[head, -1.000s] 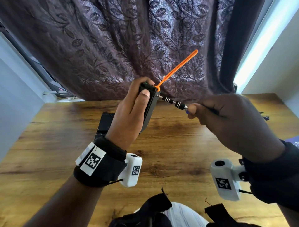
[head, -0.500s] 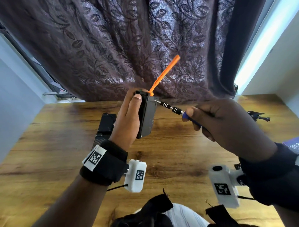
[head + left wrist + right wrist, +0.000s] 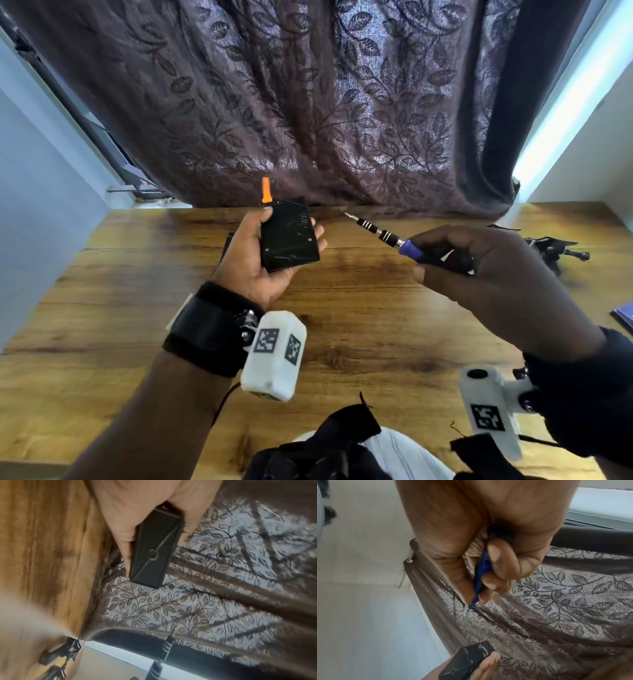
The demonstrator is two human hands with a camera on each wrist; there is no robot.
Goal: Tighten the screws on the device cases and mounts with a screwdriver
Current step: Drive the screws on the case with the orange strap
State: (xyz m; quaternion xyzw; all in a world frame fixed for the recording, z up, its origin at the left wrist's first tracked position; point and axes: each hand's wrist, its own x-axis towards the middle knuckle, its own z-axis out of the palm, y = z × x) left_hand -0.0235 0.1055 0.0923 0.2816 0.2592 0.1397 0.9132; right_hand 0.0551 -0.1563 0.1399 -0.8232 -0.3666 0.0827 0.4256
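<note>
A black device case [image 3: 287,236] with a short orange antenna [image 3: 265,190] at its top lies in my left hand [image 3: 257,253], flat face up, thumb and fingers curled round its sides. The same case [image 3: 154,547] fills the left wrist view end-on. My right hand [image 3: 479,270] grips a blue-handled screwdriver [image 3: 394,240] by the handle, tip pointing up-left, a short gap away from the case. In the right wrist view the fingers pinch the blue handle of the screwdriver [image 3: 481,574], and the case [image 3: 467,660] shows below.
A wooden table [image 3: 359,325] lies under both hands, with a dark patterned curtain [image 3: 308,102] behind its far edge. A second black device [image 3: 227,246] sits on the table behind my left hand. A black mount [image 3: 551,250] lies far right. Dark cloth [image 3: 342,445] is at the near edge.
The left hand lowered the case and turned its flat face up. The screwdriver tip came off the case and the right hand drew back to the right.
</note>
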